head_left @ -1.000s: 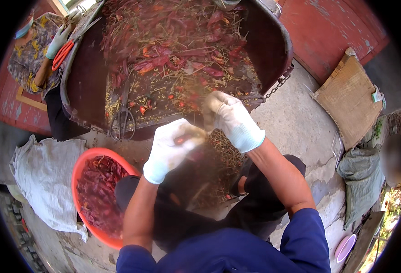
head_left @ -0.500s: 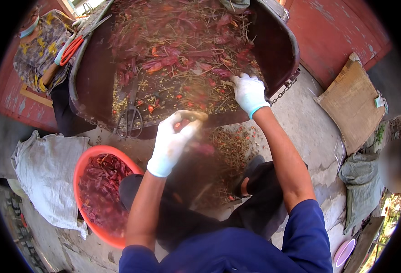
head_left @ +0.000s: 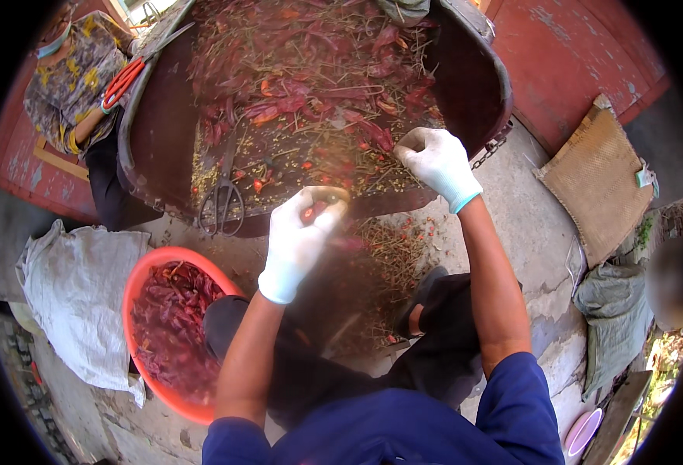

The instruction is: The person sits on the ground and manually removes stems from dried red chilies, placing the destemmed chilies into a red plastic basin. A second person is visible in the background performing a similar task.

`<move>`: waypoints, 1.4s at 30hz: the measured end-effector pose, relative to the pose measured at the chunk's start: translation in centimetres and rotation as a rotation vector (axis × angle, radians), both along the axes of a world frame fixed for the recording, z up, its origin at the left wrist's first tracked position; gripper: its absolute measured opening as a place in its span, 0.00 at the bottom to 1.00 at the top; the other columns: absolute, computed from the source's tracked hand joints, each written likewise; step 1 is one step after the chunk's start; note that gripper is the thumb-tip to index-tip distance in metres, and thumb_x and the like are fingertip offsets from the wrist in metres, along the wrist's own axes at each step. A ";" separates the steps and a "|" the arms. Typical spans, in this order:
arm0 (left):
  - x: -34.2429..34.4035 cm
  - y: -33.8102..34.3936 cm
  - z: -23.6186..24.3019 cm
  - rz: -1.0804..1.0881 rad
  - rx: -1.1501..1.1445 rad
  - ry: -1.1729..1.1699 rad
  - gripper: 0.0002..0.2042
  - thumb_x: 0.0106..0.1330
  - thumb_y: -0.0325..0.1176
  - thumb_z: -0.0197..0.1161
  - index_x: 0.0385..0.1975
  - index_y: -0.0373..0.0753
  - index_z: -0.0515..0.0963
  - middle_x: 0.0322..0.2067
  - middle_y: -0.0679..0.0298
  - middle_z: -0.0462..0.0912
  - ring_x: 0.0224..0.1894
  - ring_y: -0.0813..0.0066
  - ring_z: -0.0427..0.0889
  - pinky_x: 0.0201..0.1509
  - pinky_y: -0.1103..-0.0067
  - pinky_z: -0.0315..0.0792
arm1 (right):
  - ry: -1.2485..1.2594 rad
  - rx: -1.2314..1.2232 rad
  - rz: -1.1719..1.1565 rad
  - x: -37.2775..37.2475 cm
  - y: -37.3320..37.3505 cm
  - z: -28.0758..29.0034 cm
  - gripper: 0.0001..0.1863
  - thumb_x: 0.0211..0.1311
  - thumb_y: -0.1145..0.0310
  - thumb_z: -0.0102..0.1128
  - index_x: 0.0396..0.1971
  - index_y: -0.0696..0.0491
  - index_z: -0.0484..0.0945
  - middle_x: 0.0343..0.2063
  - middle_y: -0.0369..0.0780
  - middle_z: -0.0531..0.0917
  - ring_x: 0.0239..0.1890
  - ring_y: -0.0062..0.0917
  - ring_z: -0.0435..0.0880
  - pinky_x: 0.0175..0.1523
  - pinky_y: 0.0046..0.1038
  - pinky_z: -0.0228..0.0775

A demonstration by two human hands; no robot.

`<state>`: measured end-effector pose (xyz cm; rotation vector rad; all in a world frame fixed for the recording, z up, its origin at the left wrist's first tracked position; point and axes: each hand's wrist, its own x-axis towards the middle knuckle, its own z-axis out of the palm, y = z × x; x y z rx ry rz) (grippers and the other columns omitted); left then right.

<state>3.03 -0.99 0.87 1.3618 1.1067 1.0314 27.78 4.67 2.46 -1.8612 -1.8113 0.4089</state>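
Observation:
My right hand, in a white glove, is at the near right edge of the large dark-red trough. Its thumb and fingers pinch the end of a dried red chili pepper. My left hand, gloved too, is raised in front of the trough's near edge, its thumb and fingers curled together. Red shows through the loop of its fingers, and a smear over the middle of the view hides what they hold. Dried chilies, stalks and pale seeds lie in the trough.
Scissors lie on the trough's near edge. An orange-red basin of dried chilies stands by my left knee, beside a white sack. At the far left another person has red-handled scissors. A chain hangs at right.
My right hand has drawn back toward me and right, and the chili at its fingertips has come nearer with it. My left hand has barely shifted.

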 end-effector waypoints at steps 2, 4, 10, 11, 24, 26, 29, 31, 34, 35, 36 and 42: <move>0.2 0.2 -0.8 0.016 0.137 0.041 0.08 0.67 0.24 0.65 0.44 0.31 0.82 0.44 0.61 0.87 0.38 0.80 0.84 0.43 0.83 0.77 | 0.081 0.004 0.064 0.2 -0.8 0.3 0.13 0.54 0.63 0.64 0.36 0.52 0.88 0.33 0.44 0.88 0.36 0.34 0.88 0.46 0.32 0.78; 0.3 0.3 -0.9 0.044 0.375 0.147 0.08 0.65 0.23 0.65 0.43 0.31 0.83 0.45 0.59 0.87 0.42 0.77 0.84 0.48 0.81 0.77 | 0.181 -0.029 0.129 0.1 -1.5 0.5 0.13 0.53 0.64 0.66 0.37 0.54 0.87 0.33 0.44 0.88 0.35 0.31 0.88 0.45 0.31 0.78; 0.9 0.1 -0.5 0.096 0.501 0.209 0.08 0.63 0.22 0.65 0.41 0.32 0.83 0.48 0.56 0.86 0.48 0.75 0.84 0.54 0.79 0.75 | 0.572 -0.137 0.397 -1.1 -3.1 1.1 0.11 0.53 0.72 0.67 0.36 0.61 0.85 0.31 0.42 0.88 0.33 0.23 0.86 0.43 0.27 0.78; 1.0 0.1 -0.5 0.107 0.548 0.241 0.08 0.63 0.22 0.65 0.42 0.32 0.83 0.48 0.56 0.86 0.47 0.75 0.84 0.54 0.80 0.76 | 0.595 -0.179 0.432 -1.3 -3.4 1.2 0.10 0.53 0.73 0.66 0.36 0.61 0.84 0.30 0.42 0.88 0.33 0.22 0.86 0.43 0.27 0.78; 0.6 -0.1 0.2 -0.126 -0.162 -0.122 0.16 0.70 0.29 0.63 0.54 0.28 0.78 0.39 0.62 0.86 0.38 0.82 0.81 0.45 0.83 0.76 | 0.806 -0.314 0.571 -2.6 -4.4 2.4 0.09 0.58 0.76 0.63 0.39 0.61 0.82 0.34 0.40 0.87 0.37 0.21 0.85 0.46 0.26 0.78; 0.4 -0.2 1.0 -0.164 -0.226 -0.176 0.18 0.70 0.31 0.63 0.55 0.28 0.77 0.38 0.62 0.85 0.36 0.82 0.82 0.42 0.83 0.76 | 0.872 -0.310 0.579 -2.6 -4.4 2.0 0.09 0.59 0.76 0.62 0.39 0.61 0.82 0.36 0.40 0.86 0.39 0.21 0.84 0.47 0.26 0.78; 0.2 -0.2 0.7 -0.151 -0.233 -0.175 0.18 0.70 0.33 0.63 0.54 0.28 0.77 0.36 0.63 0.85 0.32 0.82 0.81 0.39 0.83 0.75 | 0.845 -0.265 0.587 -2.7 -4.5 1.9 0.10 0.59 0.76 0.62 0.41 0.61 0.83 0.36 0.40 0.86 0.39 0.21 0.84 0.48 0.26 0.78; 0.0 -0.1 0.5 -0.134 -0.228 -0.143 0.18 0.70 0.34 0.64 0.54 0.28 0.78 0.36 0.64 0.84 0.31 0.82 0.81 0.37 0.84 0.75 | 0.846 -0.291 0.571 -2.9 -4.5 2.6 0.11 0.58 0.76 0.62 0.41 0.62 0.83 0.36 0.40 0.86 0.40 0.21 0.84 0.48 0.26 0.77; -0.2 -0.2 0.9 -0.144 -0.271 -0.115 0.18 0.69 0.35 0.64 0.53 0.28 0.78 0.36 0.64 0.84 0.30 0.83 0.80 0.34 0.85 0.73 | 0.865 -0.317 0.527 -2.8 -4.7 2.9 0.12 0.57 0.76 0.63 0.42 0.62 0.83 0.36 0.40 0.86 0.40 0.21 0.84 0.48 0.25 0.77; -0.2 -0.3 1.9 -0.158 -0.298 -0.121 0.18 0.69 0.35 0.64 0.53 0.28 0.78 0.36 0.64 0.84 0.29 0.84 0.79 0.34 0.85 0.73 | 0.874 -0.322 0.509 -2.7 -4.8 3.0 0.12 0.57 0.76 0.63 0.42 0.62 0.83 0.36 0.40 0.86 0.40 0.21 0.84 0.49 0.25 0.77; -0.2 -0.4 2.3 -0.172 -0.326 -0.127 0.19 0.69 0.36 0.64 0.53 0.28 0.78 0.36 0.64 0.84 0.29 0.84 0.79 0.33 0.85 0.72 | 0.876 -0.323 0.507 -2.7 -4.8 2.9 0.12 0.57 0.76 0.63 0.42 0.62 0.83 0.36 0.40 0.86 0.40 0.21 0.84 0.49 0.25 0.77; 0.0 -0.4 0.6 -0.149 -0.314 -0.248 0.21 0.69 0.37 0.64 0.54 0.27 0.76 0.34 0.63 0.84 0.27 0.85 0.77 0.30 0.86 0.70 | 0.870 -0.343 0.524 -2.6 -4.8 2.6 0.11 0.57 0.76 0.63 0.41 0.62 0.83 0.36 0.40 0.86 0.40 0.21 0.84 0.48 0.25 0.77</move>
